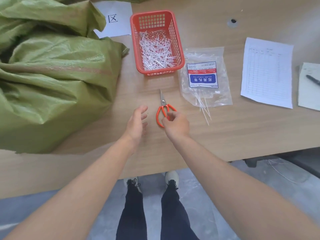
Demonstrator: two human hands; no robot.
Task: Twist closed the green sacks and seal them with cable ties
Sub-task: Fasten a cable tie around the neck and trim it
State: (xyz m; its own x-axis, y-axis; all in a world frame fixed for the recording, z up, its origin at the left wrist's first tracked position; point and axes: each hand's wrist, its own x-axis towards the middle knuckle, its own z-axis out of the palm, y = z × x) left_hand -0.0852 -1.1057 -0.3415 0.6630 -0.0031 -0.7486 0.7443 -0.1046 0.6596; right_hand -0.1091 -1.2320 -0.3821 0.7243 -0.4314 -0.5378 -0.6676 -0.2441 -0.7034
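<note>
While the crumpled green woven sacks [52, 75] are lying at the frame's left, untouched, the right hand [176, 125] is curling its fingers on the orange-handled steel scissors [163, 108], and the left hand [136, 123] is hovering, fingers apart. This is probably tool handling between sacks. Next, a white nylon cable tie [205, 111] needs drawing from the clear plastic bag [223, 94].

Bright, even light, soft shadows on the desk [225, 135]. Edges bow from wide-angle distortion; the right hand [176, 126] blurs.
</note>
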